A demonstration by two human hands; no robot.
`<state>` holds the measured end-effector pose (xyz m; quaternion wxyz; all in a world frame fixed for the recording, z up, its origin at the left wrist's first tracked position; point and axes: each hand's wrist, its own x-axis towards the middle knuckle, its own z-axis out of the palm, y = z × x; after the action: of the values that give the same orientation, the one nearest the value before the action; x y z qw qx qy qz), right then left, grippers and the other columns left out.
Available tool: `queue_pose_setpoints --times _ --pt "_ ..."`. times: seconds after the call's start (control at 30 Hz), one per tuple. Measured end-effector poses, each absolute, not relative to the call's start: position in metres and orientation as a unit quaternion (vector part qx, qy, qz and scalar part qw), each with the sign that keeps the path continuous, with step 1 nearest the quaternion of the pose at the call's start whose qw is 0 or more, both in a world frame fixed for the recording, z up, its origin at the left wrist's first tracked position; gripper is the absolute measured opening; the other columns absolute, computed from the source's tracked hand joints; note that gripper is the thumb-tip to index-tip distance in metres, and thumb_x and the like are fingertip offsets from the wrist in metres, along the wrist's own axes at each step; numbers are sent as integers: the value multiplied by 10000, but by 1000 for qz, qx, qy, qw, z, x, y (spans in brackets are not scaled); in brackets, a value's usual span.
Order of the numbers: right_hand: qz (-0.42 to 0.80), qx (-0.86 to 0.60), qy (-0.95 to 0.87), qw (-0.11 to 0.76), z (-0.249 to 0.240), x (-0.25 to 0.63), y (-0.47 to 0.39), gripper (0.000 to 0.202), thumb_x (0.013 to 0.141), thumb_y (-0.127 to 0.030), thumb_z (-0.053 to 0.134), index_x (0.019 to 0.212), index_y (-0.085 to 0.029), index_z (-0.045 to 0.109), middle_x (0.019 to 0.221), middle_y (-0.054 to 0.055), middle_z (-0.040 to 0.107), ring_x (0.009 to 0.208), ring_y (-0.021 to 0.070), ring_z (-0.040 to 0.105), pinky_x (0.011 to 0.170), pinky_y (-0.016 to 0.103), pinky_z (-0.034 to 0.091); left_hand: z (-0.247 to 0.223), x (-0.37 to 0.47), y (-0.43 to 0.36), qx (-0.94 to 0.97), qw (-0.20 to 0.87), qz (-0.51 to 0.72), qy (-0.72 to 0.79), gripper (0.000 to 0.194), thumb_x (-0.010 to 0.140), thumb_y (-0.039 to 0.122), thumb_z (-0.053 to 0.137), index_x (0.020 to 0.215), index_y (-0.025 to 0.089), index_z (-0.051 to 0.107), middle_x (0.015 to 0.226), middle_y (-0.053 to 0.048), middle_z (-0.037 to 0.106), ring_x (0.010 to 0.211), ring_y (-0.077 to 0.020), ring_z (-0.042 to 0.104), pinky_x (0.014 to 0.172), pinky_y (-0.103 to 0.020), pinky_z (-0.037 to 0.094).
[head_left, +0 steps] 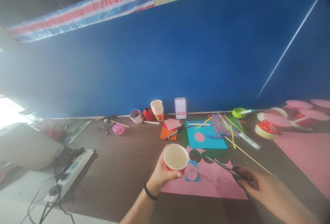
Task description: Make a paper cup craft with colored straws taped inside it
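Curling its fingers, left hand (163, 173) holds a cup (176, 157); right hand (261, 185) has fingers round scissors (234, 171) over paper (215, 184)

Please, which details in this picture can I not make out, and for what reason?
All in the head view:
Left hand: far fingers, hidden behind the paper cup.
Right hand: exact grip on the scissors, blurred.
White card: its print, pixelated.
Pink sheet at right: rest cut off by the picture's right edge.
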<state>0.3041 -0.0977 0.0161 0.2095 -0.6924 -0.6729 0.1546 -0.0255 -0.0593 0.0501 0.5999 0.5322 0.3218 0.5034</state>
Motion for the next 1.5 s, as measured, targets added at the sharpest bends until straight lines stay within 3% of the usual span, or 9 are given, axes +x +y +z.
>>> queue_pose_setpoints --times 0.1,0.23,0.5,0.73,1.03,1.23,1.5 --pt "228 -651 -693 209 34 287 -106 257 729 -356 562 959 -284 653 946 10 728 853 218 681 686 248 530 54 -27 -60 535 588 509 330 735 500 347 833 1127 172 493 952 -73 614 826 -213 576 742 -318 466" --pt "258 -617 -707 229 56 271 -112 345 705 -357 602 1041 -278 621 1018 16 703 910 219 659 733 247 520 51 -27 -59 516 594 525 323 764 485 370 839 1143 175 505 1043 -88 606 915 -235 568 811 -327 448" --pt "319 -589 -713 205 99 250 -111 273 689 -360 622 953 -290 638 967 5 704 895 222 651 728 243 501 50 -29 -60 449 684 518 248 523 711 476 641 1082 118 554 942 -136 641 831 -270 615 698 -357 481" --pt "363 -546 -735 171 138 237 -106 102 714 -299 596 796 -252 634 779 -14 683 711 165 627 637 217 466 57 -30 -60 441 698 512 238 489 696 415 665 1071 118 560 913 -124 647 805 -268 624 706 -374 483" --pt "373 -543 -733 167 139 237 -103 105 729 -297 596 809 -237 627 742 -8 663 661 144 587 608 207 439 64 -33 -59 467 673 505 272 462 663 389 706 1023 122 592 876 -97 658 779 -229 626 731 -344 494" --pt "378 -534 -741 150 140 239 -101 108 761 -318 563 729 -224 603 665 -27 633 596 116 536 574 193 408 69 -33 -60 462 697 473 278 432 690 381 682 1023 122 591 845 -101 654 763 -251 633 647 -340 504" --pt "362 -548 -736 167 121 241 -100 181 735 -382 581 645 -225 583 605 -20 618 560 127 510 535 207 382 69 -35 -63 466 697 463 287 422 698 375 679 1020 116 591 850 -111 650 756 -246 629 661 -352 497"
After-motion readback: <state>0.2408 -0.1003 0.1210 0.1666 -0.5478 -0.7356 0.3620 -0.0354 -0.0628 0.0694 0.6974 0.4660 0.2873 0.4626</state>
